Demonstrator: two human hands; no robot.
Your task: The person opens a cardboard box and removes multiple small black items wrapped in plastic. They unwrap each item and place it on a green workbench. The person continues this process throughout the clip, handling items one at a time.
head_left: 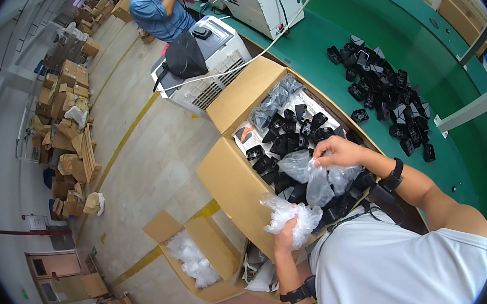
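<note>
A bunch of crumpled clear plastic bags (294, 219) is gripped in my left hand (285, 235), beside the near edge of an open cardboard box (248, 196). Above the box, my right hand (339, 152) pinches the top of a translucent plastic bag (319, 188); I cannot make out what that bag holds. Several black plastic parts (290, 140) lie loose in the box under and around the bags. More bagged pieces (275, 101) rest along its far side, next to a white printed sheet (248, 136).
A green worktable (325, 28) to the right carries a pile of black parts (386, 87) and a white machine (265, 2). A smaller carton (215, 245) of crumpled plastic stands at the lower left. Beyond the box are a white air cooler (223, 49) and a person in blue (159, 14).
</note>
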